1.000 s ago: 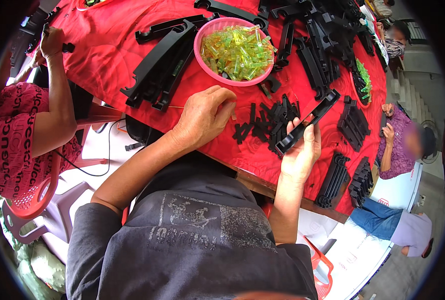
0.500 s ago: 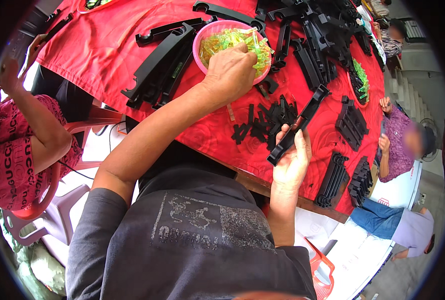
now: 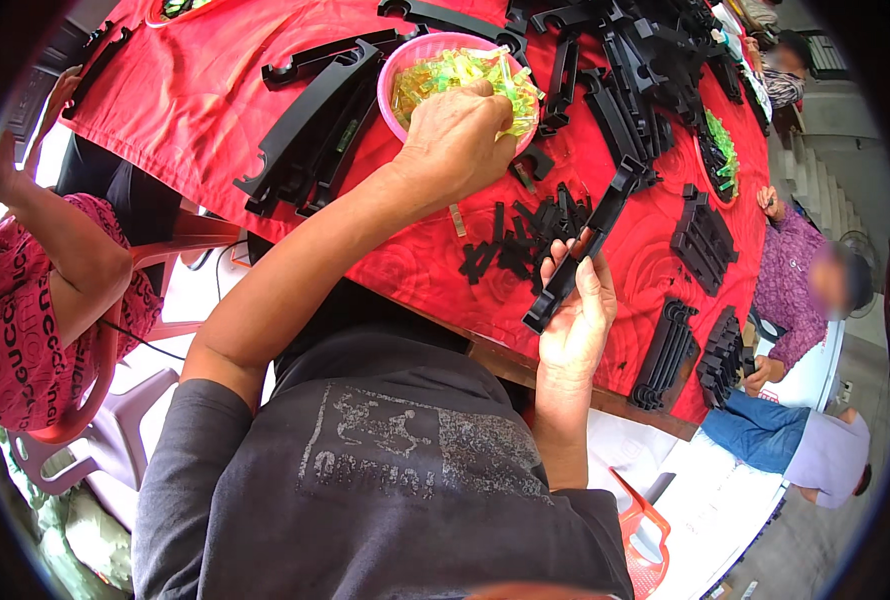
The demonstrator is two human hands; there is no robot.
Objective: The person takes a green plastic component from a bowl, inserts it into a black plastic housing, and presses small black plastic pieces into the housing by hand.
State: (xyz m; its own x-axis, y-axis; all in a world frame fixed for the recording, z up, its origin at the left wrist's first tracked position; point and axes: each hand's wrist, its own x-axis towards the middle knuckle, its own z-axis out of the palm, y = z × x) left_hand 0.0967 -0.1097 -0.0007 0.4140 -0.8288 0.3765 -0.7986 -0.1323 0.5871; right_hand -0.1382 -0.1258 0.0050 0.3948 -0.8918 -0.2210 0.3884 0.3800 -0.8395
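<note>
- The left hand (image 3: pixel 460 135) is down in the pink bowl (image 3: pixel 405 62) at twelve o'clock, knuckles up, fingers curled into the heap of yellow-green translucent pieces (image 3: pixel 445 72); whether that grip has closed on a piece cannot be told, the fingertips are hidden.
- The right hand (image 3: pixel 575 320) sits at about four o'clock from the bowl, over the near edge of the counter (image 3: pixel 195 90), which wears a red cloth.
- Its grip is closed around a long black plastic bar (image 3: pixel 580 250), held slanting, lower end in the palm, upper end aiming at one o'clock.
- Just left of that bar, a scatter of small black clips (image 3: pixel 515 240) lies on the cloth.
- At ten o'clock from the bowl, long black curved frames (image 3: pixel 310 125) are stacked side by side.
- More black parts are piled at one o'clock (image 3: pixel 645 60); neat black stacks (image 3: pixel 700 240) sit at three o'clock.
- A second person in a pink patterned top (image 3: pixel 20 320) sits at nine o'clock; another in purple (image 3: pixel 790 285) at three o'clock.
</note>
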